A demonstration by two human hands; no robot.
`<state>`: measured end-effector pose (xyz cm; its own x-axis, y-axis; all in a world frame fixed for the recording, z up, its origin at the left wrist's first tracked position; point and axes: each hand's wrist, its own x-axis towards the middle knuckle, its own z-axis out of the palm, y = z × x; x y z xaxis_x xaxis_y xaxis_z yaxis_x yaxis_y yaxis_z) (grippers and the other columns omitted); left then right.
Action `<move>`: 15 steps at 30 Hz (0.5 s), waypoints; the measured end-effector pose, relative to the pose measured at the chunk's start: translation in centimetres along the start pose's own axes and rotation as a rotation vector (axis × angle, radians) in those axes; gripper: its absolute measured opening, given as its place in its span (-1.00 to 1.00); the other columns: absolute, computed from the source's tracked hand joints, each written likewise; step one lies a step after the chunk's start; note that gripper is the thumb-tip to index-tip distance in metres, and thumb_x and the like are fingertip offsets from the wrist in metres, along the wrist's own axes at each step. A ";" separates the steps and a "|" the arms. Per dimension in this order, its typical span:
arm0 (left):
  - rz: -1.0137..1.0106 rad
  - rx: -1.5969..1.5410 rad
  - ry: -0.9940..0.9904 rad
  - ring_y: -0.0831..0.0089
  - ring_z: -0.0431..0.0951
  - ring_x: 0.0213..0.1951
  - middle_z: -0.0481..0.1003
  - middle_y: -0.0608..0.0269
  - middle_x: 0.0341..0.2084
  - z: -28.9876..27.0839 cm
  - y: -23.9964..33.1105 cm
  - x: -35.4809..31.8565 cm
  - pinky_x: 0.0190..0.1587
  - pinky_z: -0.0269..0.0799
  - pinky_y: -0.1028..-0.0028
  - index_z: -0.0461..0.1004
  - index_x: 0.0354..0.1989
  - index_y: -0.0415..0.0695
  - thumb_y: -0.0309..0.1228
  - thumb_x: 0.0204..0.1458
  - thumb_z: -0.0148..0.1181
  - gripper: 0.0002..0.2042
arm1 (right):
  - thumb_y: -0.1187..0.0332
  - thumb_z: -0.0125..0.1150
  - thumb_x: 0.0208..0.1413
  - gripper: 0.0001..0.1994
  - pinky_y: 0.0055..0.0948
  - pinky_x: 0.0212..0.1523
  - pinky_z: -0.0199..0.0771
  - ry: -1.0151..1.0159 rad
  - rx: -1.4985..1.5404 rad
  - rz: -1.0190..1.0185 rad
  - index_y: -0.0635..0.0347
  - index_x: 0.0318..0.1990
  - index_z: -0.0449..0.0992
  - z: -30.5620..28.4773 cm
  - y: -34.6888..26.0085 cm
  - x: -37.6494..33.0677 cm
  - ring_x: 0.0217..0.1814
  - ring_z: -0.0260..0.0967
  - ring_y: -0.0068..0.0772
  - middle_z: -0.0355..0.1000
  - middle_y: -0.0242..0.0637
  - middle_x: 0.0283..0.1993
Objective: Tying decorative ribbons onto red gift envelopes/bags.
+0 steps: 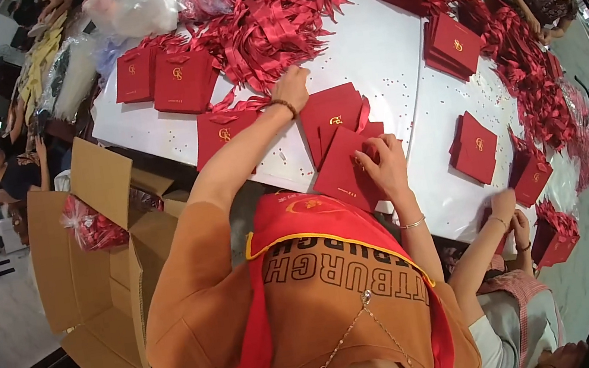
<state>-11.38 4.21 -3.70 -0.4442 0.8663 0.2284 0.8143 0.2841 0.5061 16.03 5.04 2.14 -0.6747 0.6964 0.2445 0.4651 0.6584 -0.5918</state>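
Observation:
At the near edge of the white table, a flat red paper bag point(344, 177) with a gold emblem lies tilted in front of my apron. My right hand point(387, 167) is on its right side, thumb and fingers pinched at the bag. Farther off, my left hand point(291, 88) reaches to the near edge of a big heap of red ribbons point(273, 29). Its fingers are curled closed; whatever they hold is hidden. Between my hands lies a small stack of red bags point(326, 113). Under my left forearm is another red bag point(216, 136), partly covered.
Stacked red bags point(179, 87) stand at the back left, beside clear plastic wrap point(135, 11). An open cardboard box point(91, 288) is at my left. On the right, a co-worker's hands point(505, 207) work near more bags point(474, 151). Another person stands at the far right.

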 end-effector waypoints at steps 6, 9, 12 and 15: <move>0.085 0.238 -0.120 0.10 0.48 -0.29 0.36 0.04 -0.27 1.1 -2.8 2.6 -0.28 0.40 0.15 0.37 -0.23 -0.15 -0.49 -0.05 -0.13 -0.79 | 0.52 0.08 -0.08 -0.81 -0.39 -0.27 0.34 0.069 0.345 0.335 0.29 -0.25 0.35 0.1 2.8 0.3 -0.33 0.33 -0.27 0.33 -0.13 -0.30; -0.011 0.202 -0.178 0.06 0.48 -0.25 0.43 0.01 -0.28 1.4 -3.8 4.5 -0.24 0.39 0.14 0.39 -0.23 -0.12 -0.46 -0.03 -0.09 -0.81 | 0.64 -0.02 -0.16 -0.74 -0.40 -0.18 0.35 -0.118 0.370 0.350 0.30 -0.22 0.32 -0.3 3.8 0.4 -0.24 0.39 -0.24 0.37 -0.13 -0.31; -0.228 0.231 -0.242 0.05 0.47 -0.20 0.48 -0.04 -0.31 1.0 -3.6 5.8 -0.18 0.37 0.15 0.41 -0.24 -0.10 -0.42 -0.03 -0.04 -0.82 | 0.62 0.03 -0.17 -0.75 -0.40 -0.20 0.36 -0.136 0.445 0.394 0.30 -0.25 0.31 -0.3 3.0 0.9 -0.27 0.38 -0.25 0.37 -0.14 -0.36; -0.204 0.290 -0.266 0.05 0.49 -0.24 0.48 -0.03 -0.30 0.6 -3.6 5.7 -0.21 0.37 0.17 0.43 -0.28 -0.07 -0.39 -0.02 -0.04 -0.83 | 0.57 0.12 -0.18 -0.79 -0.38 -0.25 0.34 -0.086 0.387 0.406 0.30 -0.32 0.29 -0.3 2.0 1.6 -0.32 0.35 -0.24 0.36 -0.14 -0.36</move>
<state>-16.60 8.40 -4.72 -0.5257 0.8455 -0.0935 0.8081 0.5307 0.2556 16.13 7.57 1.57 -0.5371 0.8355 -0.1155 0.4642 0.1785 -0.8675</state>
